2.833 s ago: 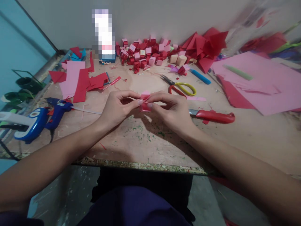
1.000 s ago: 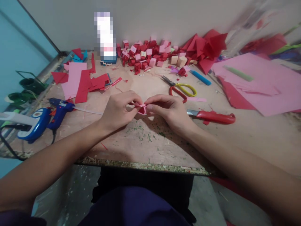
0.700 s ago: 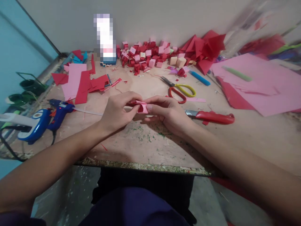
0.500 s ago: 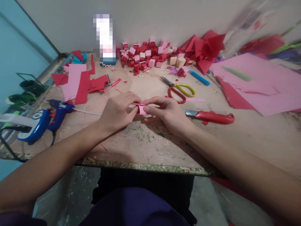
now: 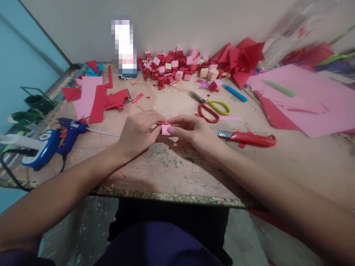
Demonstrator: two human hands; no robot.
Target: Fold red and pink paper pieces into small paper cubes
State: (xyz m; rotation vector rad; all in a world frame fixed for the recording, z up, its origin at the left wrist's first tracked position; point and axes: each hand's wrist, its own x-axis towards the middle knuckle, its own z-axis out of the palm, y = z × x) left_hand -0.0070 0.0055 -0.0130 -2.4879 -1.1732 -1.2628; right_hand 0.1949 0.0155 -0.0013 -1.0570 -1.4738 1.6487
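Note:
Between my fingertips, above the middle of the table, is a small folded piece of pink paper (image 5: 165, 129) shaped like a little box. My left hand (image 5: 140, 129) pinches its left side with thumb and fingers. From the right, my right hand (image 5: 195, 133) grips it, thumb on the near face and fingers behind. Fingers hide part of the paper. Scissors (image 5: 206, 105) with one yellow and one red handle lie beyond my right hand. A red-handled utility knife (image 5: 245, 137) lies to its right.
Blue glue gun (image 5: 72, 133) with a cord and a blue-and-white device (image 5: 41, 149) lie left. Several small red and pink paper boxes (image 5: 169, 66) are heaped at the back. Pink sheets (image 5: 313, 107) lie right; red and pink scraps (image 5: 95, 101) lie back left. The table edge (image 5: 166, 197) is close.
The pink paper has turned between my fingers: its open, hollow side showed before, and a flat pink face shows now. Both hands stay in nearly the same place.

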